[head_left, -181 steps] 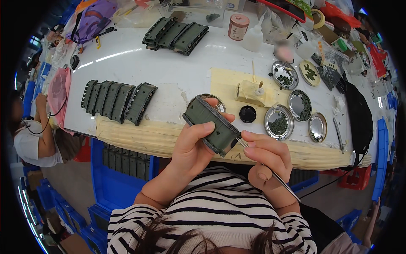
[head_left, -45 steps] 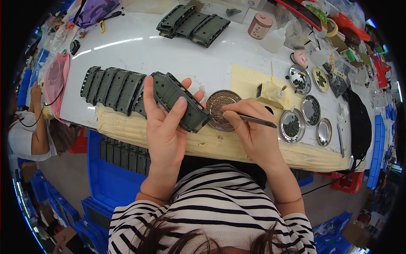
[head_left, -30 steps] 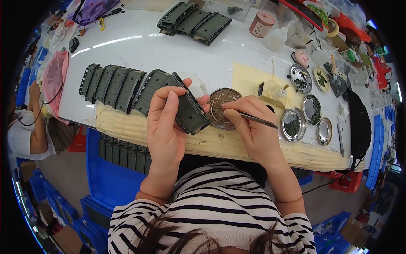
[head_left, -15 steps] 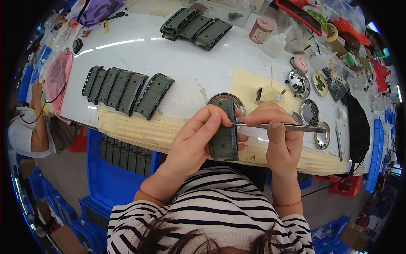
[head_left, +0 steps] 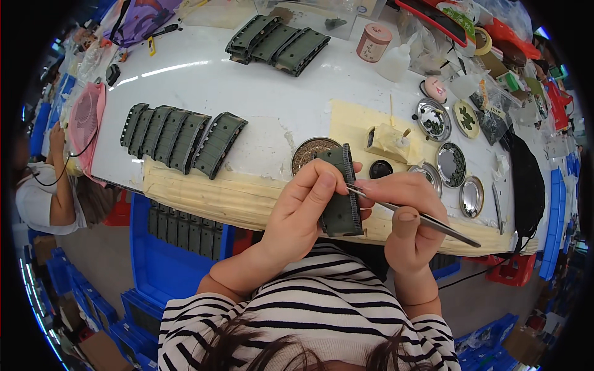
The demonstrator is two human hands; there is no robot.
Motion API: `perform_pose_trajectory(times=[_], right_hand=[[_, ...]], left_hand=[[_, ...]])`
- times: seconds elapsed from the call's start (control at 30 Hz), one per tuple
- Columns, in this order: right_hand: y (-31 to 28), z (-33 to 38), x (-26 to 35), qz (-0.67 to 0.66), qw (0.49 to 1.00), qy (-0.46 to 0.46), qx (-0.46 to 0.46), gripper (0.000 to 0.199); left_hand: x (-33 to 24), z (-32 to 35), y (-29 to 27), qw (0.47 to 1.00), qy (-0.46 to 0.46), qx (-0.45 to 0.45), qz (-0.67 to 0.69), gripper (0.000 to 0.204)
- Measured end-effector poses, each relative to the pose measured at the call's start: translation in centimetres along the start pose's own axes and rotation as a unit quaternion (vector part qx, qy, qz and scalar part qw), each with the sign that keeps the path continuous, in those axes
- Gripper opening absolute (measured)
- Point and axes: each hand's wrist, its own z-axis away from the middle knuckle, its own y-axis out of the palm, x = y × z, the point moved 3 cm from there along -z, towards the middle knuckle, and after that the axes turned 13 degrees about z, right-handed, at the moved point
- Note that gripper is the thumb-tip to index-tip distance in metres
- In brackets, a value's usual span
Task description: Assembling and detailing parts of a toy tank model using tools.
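My left hand [head_left: 297,207] holds a dark green plastic panel [head_left: 342,216] with a ridged, toothed edge upright above the padded table edge. A pair of metal tweezers [head_left: 450,231] is gripped in my right hand [head_left: 411,219], tips against the panel's edge beside my left thumb. Whether a small part sits between the tips is too small to tell. Behind the panel stands a round dish of brown grains [head_left: 309,151], partly covered by it. A yellow-wrapped block [head_left: 390,143] and a small black round lid [head_left: 380,169] lie just beyond my right hand.
Similar green panels [head_left: 167,133] stand in a row at the left, with a second group [head_left: 278,43] at the back. Metal dishes [head_left: 450,165], some with small green pieces, sit on the right. A blue bin [head_left: 179,263] holds more panels below. A person [head_left: 46,191] sits far left.
The panel and both hands have shifted slightly right. The tweezers have tilted, their rear end now lower and nearer to me. The black lid has come into sight behind my right hand.
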Motion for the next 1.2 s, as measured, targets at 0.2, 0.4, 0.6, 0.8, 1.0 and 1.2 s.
perform_pose_trajectory(times=[0.2,0.4,0.6,0.8,1.0,1.2], right_hand=[[0.10,0.41,0.11,0.009,0.999,0.031,0.017,0.021],[0.05,0.36,0.14,0.009,0.999,0.025,0.017,0.020],[0.02,0.36,0.16,0.010,1.000,0.021,0.017,0.020],[-0.04,0.36,0.14,0.012,1.000,0.021,0.019,0.020],[0.02,0.33,0.16,0.011,1.000,0.017,0.016,0.021],[0.08,0.48,-0.24,0.003,1.000,0.021,0.008,0.017]], left_hand=[[0.70,-0.13,-0.45,0.998,0.030,0.044,-0.046,0.022],[0.78,-0.10,-0.22,0.997,0.038,0.041,-0.052,0.021],[0.72,-0.06,0.18,0.997,0.043,0.039,-0.052,0.022],[0.80,-0.11,0.09,0.996,0.048,0.042,-0.060,0.022],[0.92,-0.03,-0.02,0.998,0.040,0.036,-0.045,0.022],[0.85,-0.16,0.16,0.997,0.028,0.040,-0.061,0.023]])
